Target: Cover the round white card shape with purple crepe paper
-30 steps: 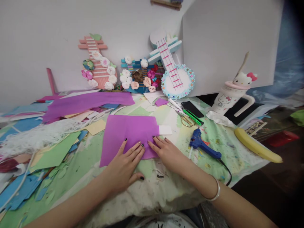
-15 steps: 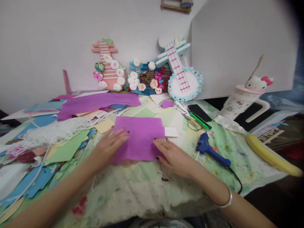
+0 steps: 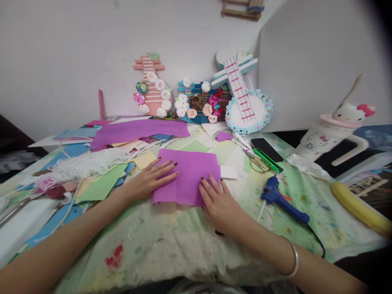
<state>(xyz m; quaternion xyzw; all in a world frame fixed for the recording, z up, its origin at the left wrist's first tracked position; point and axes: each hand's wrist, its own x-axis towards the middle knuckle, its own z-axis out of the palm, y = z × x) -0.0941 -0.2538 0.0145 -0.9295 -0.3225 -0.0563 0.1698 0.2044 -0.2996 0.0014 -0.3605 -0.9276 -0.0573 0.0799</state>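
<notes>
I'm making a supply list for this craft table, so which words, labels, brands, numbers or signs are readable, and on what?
No text can be read.
White tumbler with pink rim: a printed cartoon cat with a pink bow; no legible lettering.
Blue plastic glue gun: no readable marking.
Slim white pens and bright green cutter: any print is too small or blurred.
Purple rectangular sheet: no writing visible.
</notes>
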